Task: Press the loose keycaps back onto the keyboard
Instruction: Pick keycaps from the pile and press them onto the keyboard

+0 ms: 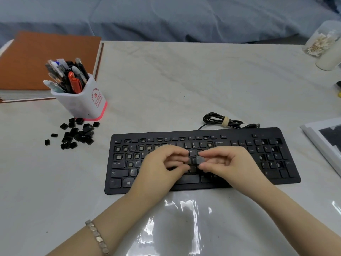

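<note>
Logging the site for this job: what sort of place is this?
Probably a home desk beside a bed: marble-look table with pen holder and orange folder, blue bedding behind.

Two hands, both bare: left hand (162, 164) and right hand (227, 164), forearms (127, 217) uncovered as far as the near edge of view. Left wrist carries a bracelet (97, 237), near left: silver-coloured metal, small square blocks linked in one row, faces catching a dull shine. Fingernails too blurred to make out.
</note>
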Demonstrator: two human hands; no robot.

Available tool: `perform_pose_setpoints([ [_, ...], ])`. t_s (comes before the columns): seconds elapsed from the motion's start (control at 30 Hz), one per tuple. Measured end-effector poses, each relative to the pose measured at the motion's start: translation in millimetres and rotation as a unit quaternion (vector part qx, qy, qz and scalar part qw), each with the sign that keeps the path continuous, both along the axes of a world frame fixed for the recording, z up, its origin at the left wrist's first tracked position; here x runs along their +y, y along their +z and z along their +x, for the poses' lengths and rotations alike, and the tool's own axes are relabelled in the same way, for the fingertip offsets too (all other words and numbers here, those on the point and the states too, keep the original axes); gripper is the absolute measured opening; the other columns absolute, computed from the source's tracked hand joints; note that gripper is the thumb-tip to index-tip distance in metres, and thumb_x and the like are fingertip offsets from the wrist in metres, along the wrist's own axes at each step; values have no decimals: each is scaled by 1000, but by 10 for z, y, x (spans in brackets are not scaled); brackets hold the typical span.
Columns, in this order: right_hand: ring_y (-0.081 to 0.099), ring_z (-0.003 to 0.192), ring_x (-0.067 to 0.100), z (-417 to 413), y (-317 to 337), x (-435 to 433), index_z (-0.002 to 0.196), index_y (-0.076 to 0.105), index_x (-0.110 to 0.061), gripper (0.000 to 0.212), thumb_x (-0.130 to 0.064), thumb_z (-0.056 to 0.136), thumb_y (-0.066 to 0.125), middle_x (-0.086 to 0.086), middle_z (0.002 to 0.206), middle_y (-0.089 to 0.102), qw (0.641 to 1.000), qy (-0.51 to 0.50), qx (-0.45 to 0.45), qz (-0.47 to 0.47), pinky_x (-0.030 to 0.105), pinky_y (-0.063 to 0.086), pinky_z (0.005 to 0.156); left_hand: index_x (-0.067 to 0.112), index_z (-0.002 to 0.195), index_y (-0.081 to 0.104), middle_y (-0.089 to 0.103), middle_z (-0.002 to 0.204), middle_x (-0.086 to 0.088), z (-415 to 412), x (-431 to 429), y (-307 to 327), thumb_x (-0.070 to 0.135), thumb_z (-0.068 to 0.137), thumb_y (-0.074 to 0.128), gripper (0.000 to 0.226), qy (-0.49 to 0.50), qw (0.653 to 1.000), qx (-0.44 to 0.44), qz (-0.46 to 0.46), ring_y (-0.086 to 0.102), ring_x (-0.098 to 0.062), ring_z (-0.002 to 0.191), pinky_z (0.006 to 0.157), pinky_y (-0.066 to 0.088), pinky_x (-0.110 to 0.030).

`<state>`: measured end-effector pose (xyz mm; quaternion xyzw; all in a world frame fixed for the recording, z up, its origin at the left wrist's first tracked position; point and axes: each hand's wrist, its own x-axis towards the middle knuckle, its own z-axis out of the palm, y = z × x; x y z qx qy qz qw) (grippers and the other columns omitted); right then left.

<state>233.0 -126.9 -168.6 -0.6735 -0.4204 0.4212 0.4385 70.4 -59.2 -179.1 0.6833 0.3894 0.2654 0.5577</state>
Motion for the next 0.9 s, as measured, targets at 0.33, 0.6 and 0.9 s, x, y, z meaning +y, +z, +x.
perform_pose_setpoints([
  [0.33, 56, 80, 3, 254, -293, -85, 80, 63, -31, 30, -3, 73, 72, -12, 81, 60, 967, -46, -248, 24, 3, 40, 67, 12, 128, 53, 43, 142, -15, -478, 232, -564, 41, 87, 37, 53, 27, 862, 352, 363, 29, -26, 133, 108, 18, -39],
  [0.6, 45, 90, -15, 149, -425, 9, 86, 71, -28, 20, -13, 73, 74, -16, 88, 50, 963, -4, -268, 15, -4, 28, 77, 13, 130, 52, 44, 142, -10, -490, 226, -631, 40, 88, 35, 53, 37, 849, 363, 383, 28, -24, 135, 108, 22, -41],
  [0.9, 48, 85, -4, 154, -441, 46, 91, 73, -23, 19, -15, 73, 74, -14, 81, 46, 963, -9, -267, -13, -5, 28, 75, 14, 131, 52, 43, 142, -10, -488, 223, -660, 40, 89, 35, 52, 43, 840, 368, 397, 32, -25, 135, 108, 23, -41],
])
